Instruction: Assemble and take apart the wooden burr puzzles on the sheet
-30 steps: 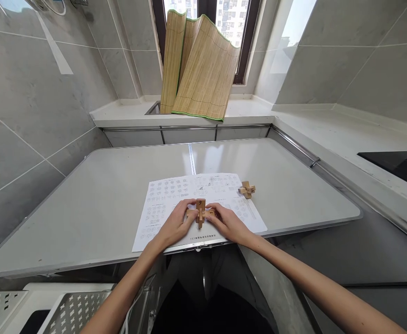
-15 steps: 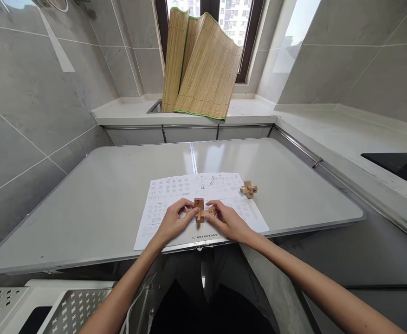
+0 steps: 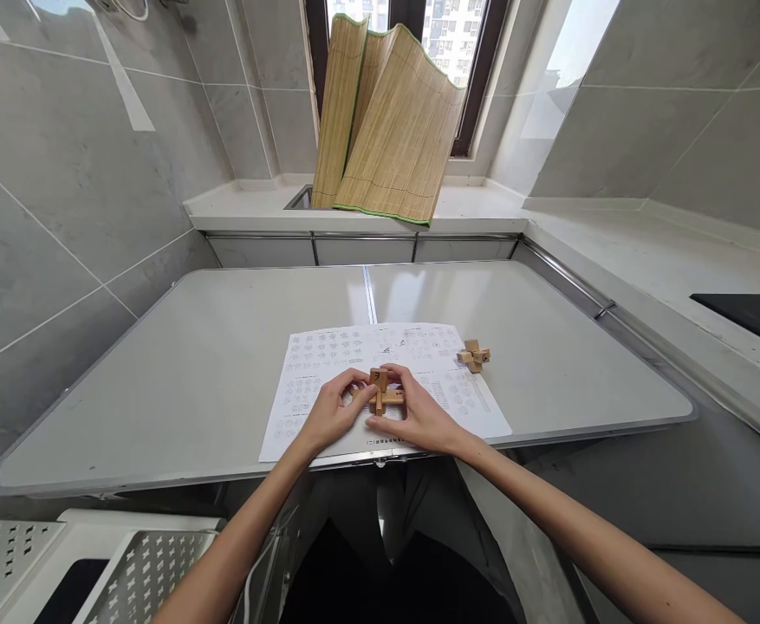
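Note:
A wooden burr puzzle (image 3: 380, 397) of crossed, interlocking bars is between my hands above the printed sheet (image 3: 328, 347). One bar stands up with a dark mark on it. My left hand (image 3: 335, 414) pinches the puzzle's left side between thumb and fingers. From the right, my right hand (image 3: 418, 414) curls around it, fingers at the back by the upright bar and thumb low at the front; its exact contact is partly hidden. A second wooden burr puzzle (image 3: 474, 356) rests at the sheet's right edge.
The sheet lies on a white folding table (image 3: 224, 364) with a centre seam. Behind it, a bamboo mat (image 3: 399, 130) leans by the window on a white ledge (image 3: 256, 204). A counter (image 3: 646, 251) runs along the right. At lower left stands a white perforated rack (image 3: 159, 563) with a dark phone-like object.
My right hand has shifted from the puzzle's right bar to around it, its thumb now lower in front and its fingers higher behind. The view has moved slightly.

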{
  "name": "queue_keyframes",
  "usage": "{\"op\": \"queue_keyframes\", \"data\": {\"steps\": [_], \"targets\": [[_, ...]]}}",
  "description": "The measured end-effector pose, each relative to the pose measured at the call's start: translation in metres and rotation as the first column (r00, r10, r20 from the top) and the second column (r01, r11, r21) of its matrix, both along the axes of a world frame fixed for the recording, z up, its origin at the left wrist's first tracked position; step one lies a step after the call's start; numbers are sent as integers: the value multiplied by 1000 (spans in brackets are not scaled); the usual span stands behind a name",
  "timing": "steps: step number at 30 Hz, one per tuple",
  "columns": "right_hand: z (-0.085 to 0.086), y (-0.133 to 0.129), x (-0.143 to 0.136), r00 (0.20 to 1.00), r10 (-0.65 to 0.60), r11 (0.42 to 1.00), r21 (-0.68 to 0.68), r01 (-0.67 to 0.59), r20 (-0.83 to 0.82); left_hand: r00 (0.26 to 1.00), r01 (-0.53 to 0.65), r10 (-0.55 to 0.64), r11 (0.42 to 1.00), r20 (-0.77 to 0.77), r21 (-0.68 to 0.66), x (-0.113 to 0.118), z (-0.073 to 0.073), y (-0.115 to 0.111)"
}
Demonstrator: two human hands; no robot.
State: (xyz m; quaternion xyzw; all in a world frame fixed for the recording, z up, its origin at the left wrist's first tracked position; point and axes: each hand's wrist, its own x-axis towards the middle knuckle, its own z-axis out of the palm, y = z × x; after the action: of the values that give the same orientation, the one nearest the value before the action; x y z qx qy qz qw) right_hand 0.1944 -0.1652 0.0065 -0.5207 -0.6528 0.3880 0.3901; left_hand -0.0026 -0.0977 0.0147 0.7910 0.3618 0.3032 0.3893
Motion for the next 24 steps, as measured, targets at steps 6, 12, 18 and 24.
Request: {"op": "queue_keyframes", "data": {"steps": [6,12,18,24], "targets": [[0,-1,20,995,-92,996,12,91,43,996,-84,84,996,36,-23,0,-8,2],[-8,0,34,990,-134,987,91,130,43,994,-98,99,995,34,-30,0,-10,3],[-7,2,29,973,-103,978,199,61,206,993,-106,109,993,52,-51,-1,-9,3],[-22,4,36,932,-122,959,283,21,341,985,-149,158,982,70,-113,-1,-11,3]]}}
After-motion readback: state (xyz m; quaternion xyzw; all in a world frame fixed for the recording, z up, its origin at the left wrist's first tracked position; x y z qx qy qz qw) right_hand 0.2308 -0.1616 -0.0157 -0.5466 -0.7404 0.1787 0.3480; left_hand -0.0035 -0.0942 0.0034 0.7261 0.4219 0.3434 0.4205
